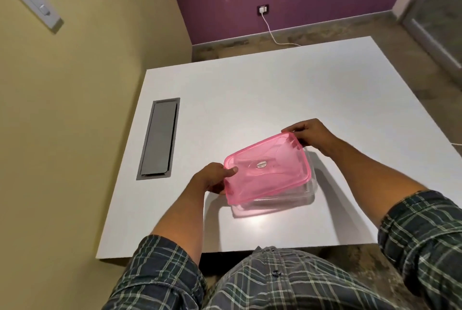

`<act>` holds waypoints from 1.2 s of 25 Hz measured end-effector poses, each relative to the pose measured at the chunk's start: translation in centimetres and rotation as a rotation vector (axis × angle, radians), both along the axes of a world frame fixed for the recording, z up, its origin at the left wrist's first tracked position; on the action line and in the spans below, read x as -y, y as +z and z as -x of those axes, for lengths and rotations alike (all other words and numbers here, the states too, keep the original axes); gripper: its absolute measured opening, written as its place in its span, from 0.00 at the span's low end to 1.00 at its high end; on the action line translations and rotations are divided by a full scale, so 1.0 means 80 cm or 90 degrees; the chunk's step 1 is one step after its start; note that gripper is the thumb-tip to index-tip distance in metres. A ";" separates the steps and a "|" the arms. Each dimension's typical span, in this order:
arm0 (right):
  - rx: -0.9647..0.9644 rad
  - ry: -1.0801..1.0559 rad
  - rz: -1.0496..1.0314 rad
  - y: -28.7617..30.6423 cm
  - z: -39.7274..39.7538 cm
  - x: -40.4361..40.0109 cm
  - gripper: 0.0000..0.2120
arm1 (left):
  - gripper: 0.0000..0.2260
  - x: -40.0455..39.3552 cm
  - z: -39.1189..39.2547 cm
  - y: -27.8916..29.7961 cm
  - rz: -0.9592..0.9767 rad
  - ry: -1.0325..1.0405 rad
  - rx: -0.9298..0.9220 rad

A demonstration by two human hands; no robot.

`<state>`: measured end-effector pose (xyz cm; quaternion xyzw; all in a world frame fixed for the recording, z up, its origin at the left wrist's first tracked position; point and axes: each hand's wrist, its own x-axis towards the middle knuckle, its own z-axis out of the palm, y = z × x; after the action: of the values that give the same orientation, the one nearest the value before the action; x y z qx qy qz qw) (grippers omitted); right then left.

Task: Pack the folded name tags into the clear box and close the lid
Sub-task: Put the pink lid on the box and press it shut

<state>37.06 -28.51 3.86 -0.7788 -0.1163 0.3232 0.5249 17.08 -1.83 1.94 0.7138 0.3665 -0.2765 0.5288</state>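
A clear plastic box [282, 203] stands on the white table [250, 89] in front of me. A translucent pink lid [267, 169] with a small oval sticker lies over the box, tilted and shifted towards the far left. My left hand [212, 179] grips the lid's near left corner, thumb on top. My right hand [312, 137] holds the lid's far right corner. No name tags show; I cannot tell what is inside the box under the pink lid.
A grey recessed cable hatch [158, 138] is set into the table at the left. A white cable [272, 34] runs from a wall socket [263, 9] down to the table's far edge. A yellow wall stands close on the left.
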 end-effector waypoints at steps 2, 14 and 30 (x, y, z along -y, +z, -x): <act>-0.020 -0.032 0.048 -0.005 0.000 0.012 0.14 | 0.23 0.011 -0.009 -0.003 -0.016 -0.026 0.001; 0.170 -0.027 0.192 -0.042 0.017 0.040 0.15 | 0.33 0.028 -0.040 -0.002 -0.186 -0.148 -0.034; 0.114 -0.097 0.202 -0.055 0.018 0.036 0.18 | 0.15 0.021 -0.042 -0.003 -0.247 0.031 0.179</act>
<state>35.62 -31.40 -0.58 -0.8838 -0.0509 0.2264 0.4061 20.46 -3.48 1.70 0.8246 0.3525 -0.0858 0.4341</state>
